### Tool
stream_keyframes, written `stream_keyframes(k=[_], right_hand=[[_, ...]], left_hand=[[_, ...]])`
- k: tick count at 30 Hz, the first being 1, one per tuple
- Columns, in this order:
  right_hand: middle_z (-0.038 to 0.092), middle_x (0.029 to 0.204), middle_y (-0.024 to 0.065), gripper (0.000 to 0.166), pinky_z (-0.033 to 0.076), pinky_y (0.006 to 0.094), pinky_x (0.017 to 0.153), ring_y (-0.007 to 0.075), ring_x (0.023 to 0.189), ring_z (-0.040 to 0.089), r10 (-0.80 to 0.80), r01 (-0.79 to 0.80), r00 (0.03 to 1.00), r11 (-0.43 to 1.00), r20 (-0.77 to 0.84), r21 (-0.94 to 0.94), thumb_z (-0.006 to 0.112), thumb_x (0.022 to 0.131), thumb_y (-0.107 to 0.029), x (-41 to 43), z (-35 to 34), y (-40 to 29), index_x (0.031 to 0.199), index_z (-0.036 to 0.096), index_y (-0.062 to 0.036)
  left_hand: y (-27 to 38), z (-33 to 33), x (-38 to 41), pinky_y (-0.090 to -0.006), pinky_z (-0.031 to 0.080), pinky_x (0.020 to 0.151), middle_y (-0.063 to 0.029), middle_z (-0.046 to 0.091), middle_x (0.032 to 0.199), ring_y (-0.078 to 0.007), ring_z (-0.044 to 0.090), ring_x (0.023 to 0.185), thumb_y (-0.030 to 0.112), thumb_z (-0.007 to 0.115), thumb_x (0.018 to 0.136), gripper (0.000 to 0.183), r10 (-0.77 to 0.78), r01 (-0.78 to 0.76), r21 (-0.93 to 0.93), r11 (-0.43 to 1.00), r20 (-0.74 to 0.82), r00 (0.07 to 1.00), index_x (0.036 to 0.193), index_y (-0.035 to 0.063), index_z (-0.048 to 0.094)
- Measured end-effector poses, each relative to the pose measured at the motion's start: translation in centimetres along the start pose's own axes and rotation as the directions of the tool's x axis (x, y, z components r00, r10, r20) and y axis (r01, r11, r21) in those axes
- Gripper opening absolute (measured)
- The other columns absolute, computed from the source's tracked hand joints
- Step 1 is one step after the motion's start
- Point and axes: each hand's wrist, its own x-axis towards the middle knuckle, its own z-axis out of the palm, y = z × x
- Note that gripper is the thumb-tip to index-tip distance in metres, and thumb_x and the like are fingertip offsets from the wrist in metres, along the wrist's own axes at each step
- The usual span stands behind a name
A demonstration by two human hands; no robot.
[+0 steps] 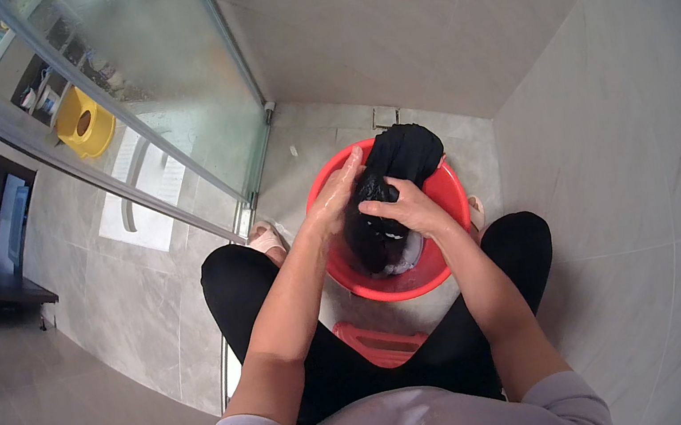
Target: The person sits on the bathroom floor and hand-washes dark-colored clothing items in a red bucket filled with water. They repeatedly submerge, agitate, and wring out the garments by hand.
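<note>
A black wet garment lies bunched in a red plastic basin on the floor between my knees. Part of the black cloth drapes over the basin's far right rim. My right hand grips the wet bunch, thumb and forefinger curved around it. Along the left side of the cloth, my left hand is held flat with its fingers stretched out, wet and glistening. Whether its palm presses on the fabric is hard to see. Pale cloth or suds show low in the basin, partly hidden under the black garment.
I sit on a red plastic stool. To the left stands a glass shower door with a metal-framed edge. Beyond it are a white mat and a yellow plastic stool. Tiled walls rise ahead and at right; a floor drain lies behind the basin.
</note>
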Motion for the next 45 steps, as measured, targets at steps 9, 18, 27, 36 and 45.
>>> stream_keyframes(k=[9, 18, 27, 36, 45], right_hand=[[0.064, 0.091, 0.0102, 0.035, 0.047, 0.0277, 0.076, 0.0167, 0.081, 0.061, 0.14, 0.052, 0.908, 0.898, -0.396, 0.437, 0.067, 0.073, -0.012, -3.4, -3.7, -4.8, 0.1, 0.059, 0.0069], [0.059, 0.113, 0.0135, 0.033, 0.043, 0.0402, 0.094, 0.0246, 0.106, 0.056, -0.097, 0.231, 0.973, 0.473, -0.21, 0.851, 0.05, 0.091, -0.023, -3.4, -6.9, -5.0, 0.114, 0.053, 0.001], [0.055, 0.119, 0.0122, 0.041, 0.041, 0.0424, 0.096, 0.0263, 0.112, 0.052, -0.126, 0.215, 0.976, 0.41, -0.178, 0.886, 0.047, 0.094, -0.035, -2.5, -6.9, -3.7, 0.118, 0.05, -0.002], [0.05, 0.125, 0.0107, 0.045, 0.039, 0.0405, 0.099, 0.0268, 0.115, 0.048, 0.046, 0.181, 0.958, 0.665, -0.282, 0.724, 0.056, 0.089, -0.032, -1.2, -2.0, -1.9, 0.122, 0.048, -0.0019], [0.051, 0.1, 0.0103, 0.034, 0.046, 0.0413, 0.078, 0.0293, 0.097, 0.049, -0.468, 0.317, 0.883, 0.531, 0.04, -0.786, 0.068, 0.072, -0.024, -2.3, 6.0, -1.3, 0.101, 0.058, -0.0084]], left_hand=[[-5.3, -5.0, 2.9, -0.0324, 0.043, 0.076, -0.0124, 0.06, 0.091, -0.0265, 0.057, 0.087, 0.012, 0.065, 0.068, 0.027, 0.397, -0.289, 0.949, 0.13, 0.217, 0.892, 0.093, 0.0057, 0.06], [-3.7, -5.2, 3.7, -0.0347, 0.049, 0.074, -0.0119, 0.061, 0.087, -0.0234, 0.059, 0.08, 0.036, 0.058, 0.084, 0.035, 0.129, -0.156, -0.163, 0.974, -0.166, 0.978, 0.099, 0.0045, 0.057], [-3.7, -2.0, 2.6, -0.0265, 0.047, 0.076, -0.0005, 0.064, 0.081, -0.0098, 0.059, 0.08, 0.022, 0.066, 0.081, 0.018, -0.029, 0.008, 0.095, 0.995, 0.226, 0.974, 0.09, 0.006, 0.063], [-1.7, 1.9, 0.7, -0.0415, 0.042, 0.094, -0.0104, 0.057, 0.117, -0.0236, 0.055, 0.106, 0.055, 0.054, 0.083, 0.059, 0.21, -0.053, -0.603, 0.796, 0.192, 0.959, 0.118, 0.0069, 0.055], [-8.4, -1.4, 4.0, -0.041, 0.047, 0.069, -0.0052, 0.052, 0.068, -0.0202, 0.054, 0.071, 0.054, 0.043, 0.087, 0.045, 0.121, 0.059, -0.664, 0.746, 0.222, 0.968, 0.08, 0.0121, 0.057]])
